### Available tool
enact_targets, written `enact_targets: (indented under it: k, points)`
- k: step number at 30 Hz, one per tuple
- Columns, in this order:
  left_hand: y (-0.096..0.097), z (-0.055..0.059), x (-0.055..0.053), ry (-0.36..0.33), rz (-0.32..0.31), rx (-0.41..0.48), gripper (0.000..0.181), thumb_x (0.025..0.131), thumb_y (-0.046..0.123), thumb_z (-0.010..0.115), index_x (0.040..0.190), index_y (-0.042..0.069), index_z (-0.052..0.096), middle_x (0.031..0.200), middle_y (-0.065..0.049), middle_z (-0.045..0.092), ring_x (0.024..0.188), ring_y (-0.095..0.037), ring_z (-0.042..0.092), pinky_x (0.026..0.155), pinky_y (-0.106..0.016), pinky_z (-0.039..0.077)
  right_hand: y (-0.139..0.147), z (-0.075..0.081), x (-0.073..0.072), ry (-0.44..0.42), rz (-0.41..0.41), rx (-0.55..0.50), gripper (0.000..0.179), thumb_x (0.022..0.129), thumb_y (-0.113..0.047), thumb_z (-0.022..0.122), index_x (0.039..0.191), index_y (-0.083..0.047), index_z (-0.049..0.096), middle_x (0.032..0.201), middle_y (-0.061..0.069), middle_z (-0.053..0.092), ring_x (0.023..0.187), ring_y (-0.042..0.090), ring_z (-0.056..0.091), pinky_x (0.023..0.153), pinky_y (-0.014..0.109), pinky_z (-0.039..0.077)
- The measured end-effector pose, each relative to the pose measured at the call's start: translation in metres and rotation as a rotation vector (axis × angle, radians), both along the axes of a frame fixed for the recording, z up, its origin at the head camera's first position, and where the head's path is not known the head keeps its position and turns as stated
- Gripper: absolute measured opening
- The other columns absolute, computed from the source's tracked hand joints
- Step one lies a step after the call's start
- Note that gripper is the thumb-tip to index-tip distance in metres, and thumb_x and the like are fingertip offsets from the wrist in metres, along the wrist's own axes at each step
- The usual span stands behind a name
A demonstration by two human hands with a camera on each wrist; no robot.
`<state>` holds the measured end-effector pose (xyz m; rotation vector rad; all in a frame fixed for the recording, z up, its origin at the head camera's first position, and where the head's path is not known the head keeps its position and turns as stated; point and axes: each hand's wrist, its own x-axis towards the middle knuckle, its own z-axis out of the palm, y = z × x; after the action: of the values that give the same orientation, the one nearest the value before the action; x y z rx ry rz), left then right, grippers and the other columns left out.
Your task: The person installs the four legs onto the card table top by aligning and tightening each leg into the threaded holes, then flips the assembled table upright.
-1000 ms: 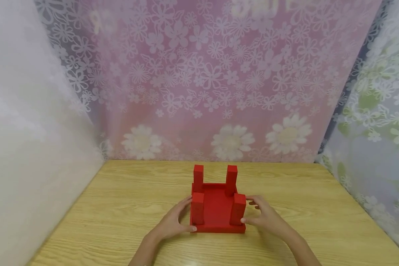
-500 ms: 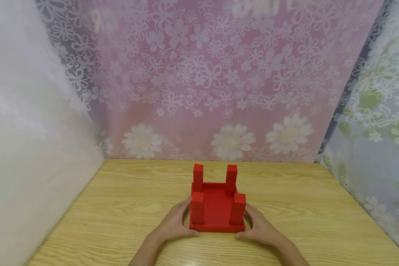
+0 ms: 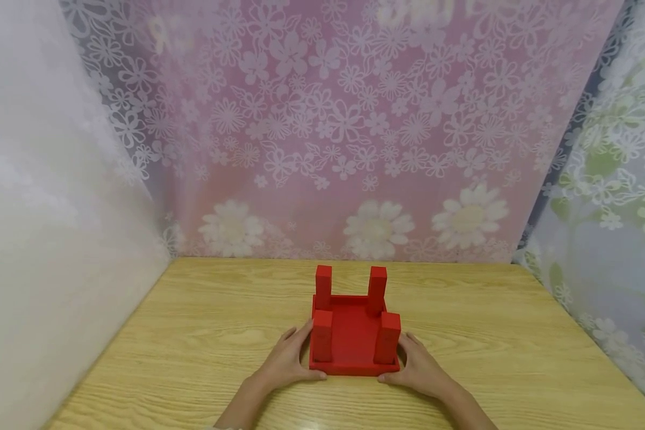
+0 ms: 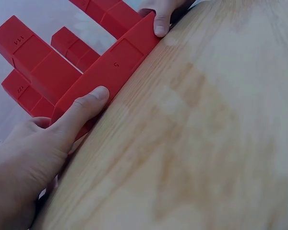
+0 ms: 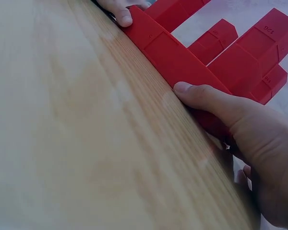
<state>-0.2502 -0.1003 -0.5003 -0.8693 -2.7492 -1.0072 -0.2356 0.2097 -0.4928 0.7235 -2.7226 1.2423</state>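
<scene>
A red plastic block structure (image 3: 353,370) sits on the wooden table: a shallow square base with an upright post at each corner, like a small table turned legs up. My left hand (image 3: 285,358) grips its front left corner; in the left wrist view the thumb (image 4: 93,98) lies against the front wall. At the front right corner my right hand (image 3: 421,369) holds the base likewise, with its thumb (image 5: 197,93) on the same wall. Small embossed numbers mark the front posts (image 4: 41,62). Most fingers are hidden behind the base's sides.
The pale wood-grain table (image 3: 204,334) spreads around the structure on all sides. A pink flowered sheet (image 3: 301,149) hangs behind the table's back edge. A whitish sheet (image 3: 59,209) stands on the left and a flowered one (image 3: 607,227) on the right.
My right hand has moved from beside the front right post down to the base's corner, its thumb now at the front wall. The left hand and structure have hardly moved.
</scene>
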Motion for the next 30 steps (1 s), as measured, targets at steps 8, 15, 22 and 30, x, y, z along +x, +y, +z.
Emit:
enact_targets:
  k: [8,15,22,30]
  points:
    - [0.0017,-0.0018,-0.0019,-0.002,0.013,0.023,0.104,0.068,0.060,0.070,0.144,0.005,0.027,0.141,-0.007,0.038,0.125,-0.035,0.033,0.098,-0.050,0.030,-0.0005,0.0001,0.0005,-0.091,0.035,-0.172,0.082,0.066,-0.034,0.083,0.135,-0.016,0.043,0.128,0.001,0.049,0.120,0.026,0.041,0.098,0.043,0.033]
    - [0.0022,0.0023,-0.0007,-0.033,0.038,0.034,0.098,0.074,0.058,0.067,0.144,0.002,0.027,0.138,-0.014,0.040,0.121,-0.038,0.038,0.092,-0.053,0.036,-0.0009,-0.0010,-0.0010,-0.132,0.096,-0.263,0.087,0.069,-0.024,0.082,0.140,-0.015,0.034,0.134,0.004,0.044,0.123,0.019,0.040,0.097,0.022,0.032]
    - [0.0019,0.0049,-0.0013,-0.032,0.006,0.052,0.099,0.074,0.057,0.067,0.142,-0.003,0.026,0.139,-0.015,0.038,0.123,-0.031,0.039,0.097,-0.047,0.034,-0.0003,-0.0022,-0.0013,-0.074,0.083,-0.158,0.086,0.066,-0.033,0.083,0.138,-0.020,0.037,0.133,-0.003,0.044,0.123,0.020,0.038,0.101,0.029,0.030]
    - [0.0027,0.0045,0.0010,-0.069,0.033,0.096,0.102,0.072,0.060,0.067,0.145,0.004,0.024,0.141,-0.011,0.036,0.125,-0.028,0.038,0.096,-0.048,0.034,-0.0020,0.0009,0.0014,-0.074,-0.011,-0.109,0.094,0.064,-0.037,0.084,0.141,-0.014,0.035,0.135,-0.003,0.044,0.124,0.019,0.038,0.100,0.043,0.030]
